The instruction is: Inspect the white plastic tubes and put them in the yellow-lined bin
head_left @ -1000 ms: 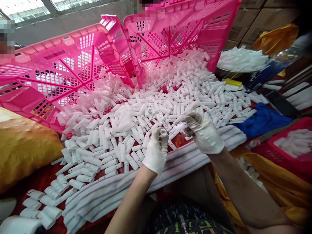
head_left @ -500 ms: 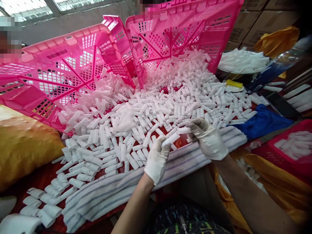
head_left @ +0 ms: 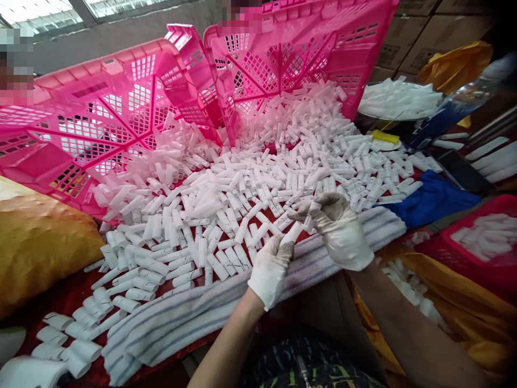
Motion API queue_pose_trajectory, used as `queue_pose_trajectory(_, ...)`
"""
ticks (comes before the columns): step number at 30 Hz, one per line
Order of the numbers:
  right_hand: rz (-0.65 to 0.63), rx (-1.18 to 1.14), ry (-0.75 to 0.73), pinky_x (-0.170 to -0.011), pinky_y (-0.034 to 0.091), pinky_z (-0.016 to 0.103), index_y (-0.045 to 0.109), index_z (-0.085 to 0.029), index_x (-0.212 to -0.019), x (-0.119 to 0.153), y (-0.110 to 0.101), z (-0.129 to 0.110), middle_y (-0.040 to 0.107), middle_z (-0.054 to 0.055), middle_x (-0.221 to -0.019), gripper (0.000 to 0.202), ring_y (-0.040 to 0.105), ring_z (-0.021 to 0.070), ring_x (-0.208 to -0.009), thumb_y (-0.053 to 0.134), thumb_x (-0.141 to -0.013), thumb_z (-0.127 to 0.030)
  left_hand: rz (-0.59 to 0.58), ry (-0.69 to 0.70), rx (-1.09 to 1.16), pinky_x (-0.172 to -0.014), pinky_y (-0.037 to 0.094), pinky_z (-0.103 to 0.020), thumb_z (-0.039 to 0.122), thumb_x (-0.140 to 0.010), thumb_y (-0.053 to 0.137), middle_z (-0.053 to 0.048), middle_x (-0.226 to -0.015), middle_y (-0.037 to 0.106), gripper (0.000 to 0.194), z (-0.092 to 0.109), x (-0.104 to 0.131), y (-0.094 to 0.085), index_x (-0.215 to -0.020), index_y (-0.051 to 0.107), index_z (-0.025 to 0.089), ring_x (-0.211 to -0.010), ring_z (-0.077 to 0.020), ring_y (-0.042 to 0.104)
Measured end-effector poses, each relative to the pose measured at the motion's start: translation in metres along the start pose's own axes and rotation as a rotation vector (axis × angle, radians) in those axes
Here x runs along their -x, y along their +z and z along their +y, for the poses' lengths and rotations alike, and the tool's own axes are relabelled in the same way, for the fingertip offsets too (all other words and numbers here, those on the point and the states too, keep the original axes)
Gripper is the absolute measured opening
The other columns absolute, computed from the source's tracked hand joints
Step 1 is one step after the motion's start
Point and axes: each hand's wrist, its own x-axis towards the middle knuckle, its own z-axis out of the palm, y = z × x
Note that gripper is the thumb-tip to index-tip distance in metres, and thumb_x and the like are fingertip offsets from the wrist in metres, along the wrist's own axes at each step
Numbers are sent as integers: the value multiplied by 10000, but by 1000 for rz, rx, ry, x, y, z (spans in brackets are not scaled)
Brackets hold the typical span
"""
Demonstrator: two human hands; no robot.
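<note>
Your left hand [head_left: 270,269] is gloved and its fingers [head_left: 283,249] are clenched around the lower end of a small white tube [head_left: 293,233], which slants up toward 1 o'clock. Your right hand [head_left: 341,229], also gloved, sits just beside it at 2 o'clock; its fingers [head_left: 301,211] are pinched on a second white piece [head_left: 311,214] that meets the upper end of the tube. Whether the two pieces are joined or only touching, you cannot tell from here.

Both hands hover above the striped towel [head_left: 189,315] that runs along the near edge of the desk [head_left: 68,296]. From 10 to 1 o'clock of your hands spreads a big heap of white tubes [head_left: 242,178], covering the desk and running up into two pink baskets: the left basket [head_left: 100,113] at 10 o'clock and the right basket [head_left: 299,54] at 12 o'clock, both tipped on their sides with their open mouths toward you.

At 3 o'clock lies a blue cloth [head_left: 434,199], touching the towel's far end. Beyond it, at 2 o'clock, a tray of tubes [head_left: 398,99] stands well apart. A red basket [head_left: 484,237] with more white pieces sits at 3 o'clock, far right. At 9 o'clock rests a yellow sack [head_left: 40,242].
</note>
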Motion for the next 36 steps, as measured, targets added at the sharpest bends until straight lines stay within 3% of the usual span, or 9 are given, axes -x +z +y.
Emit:
queue_pose_trajectory(6, 107, -115, -42, -869, 560, 440, 525, -280, -822, -1, 3, -7, 709, -66, -780, 244, 720, 192, -807, 752, -735, -271, -45, 51, -25, -579, 320, -206, 553, -843, 567, 39, -697, 455, 399, 0, -2, 3, -886, 587, 157, -620, -75, 366)
queue_pose_trajectory(11, 118, -69, 7, -784, 589, 411, 509, -282, -792, 3, 9, -8, 687, -68, -745, 297, 714, 188, -727, 786, -686, -291, -179, -135, 239, -432, 196, -198, 625, -779, 596, 81, -568, 360, 480, -2, -1, 5, -859, 525, 158, -452, -43, 250)
queue_pose_trajectory(14, 131, -40, 33, -762, 586, 418, 510, -277, -812, 10, 10, 1, 682, -51, -741, 304, 715, 203, -737, 787, -690, -308, -244, -165, 338, -411, 179, -194, 620, -771, 607, 87, -556, 340, 479, -3, 0, 6, -849, 505, 160, -431, -37, 233)
queue_pose_trajectory(18, 132, 132, 81, -806, 561, 379, 586, -260, -800, 15, 3, 15, 677, -9, -814, 257, 676, 193, -854, 773, -696, -403, -24, 18, 50, -482, 342, -211, 550, -860, 538, 40, -623, 455, 379, -4, 2, 5, -823, 530, 172, -504, -67, 381)
queue_pose_trajectory(21, 111, 294, 45, -855, 523, 340, 655, -253, -785, 13, -6, 19, 650, 3, -898, 225, 618, 166, -883, 767, -696, -427, 198, 266, -257, -726, 480, -300, 459, -877, 558, -24, -815, 618, 260, -6, 1, 2, -900, 608, 206, -731, -150, 560)
queue_pose_trajectory(23, 78, 335, 25, -806, 519, 319, 661, -241, -752, 11, -11, 18, 628, 4, -862, 226, 595, 156, -824, 791, -669, -406, 205, 307, -343, -769, 499, -332, 442, -886, 545, -24, -874, 662, 222, -6, 1, -1, -968, 633, 255, -791, -185, 593)
queue_pose_trajectory(27, 49, 336, 45, -703, 502, 281, 646, -221, -700, 8, -14, 12, 614, 5, -821, 258, 573, 142, -756, 804, -651, -419, 132, 259, -395, -601, 493, -287, 456, -920, 476, -22, -749, 657, 293, -6, 3, 1, -933, 650, 220, -658, -165, 584)
queue_pose_trajectory(32, 70, 342, 103, -612, 462, 256, 638, -221, -731, 12, -9, 4, 592, -16, -708, 269, 538, 127, -662, 776, -686, -448, 307, 553, -537, -712, 495, -288, 357, -906, 533, -76, -843, 675, 253, -10, 1, 7, -967, 651, 143, -742, -173, 621)
queue_pose_trajectory(36, 86, 368, 65, -619, 453, 249, 621, -214, -715, 15, -4, -1, 570, -17, -715, 262, 523, 121, -666, 761, -714, -436, 237, 468, -452, -655, 455, -244, 367, -908, 539, -32, -769, 629, 242, -8, 2, 10, -937, 650, 154, -672, -128, 557)
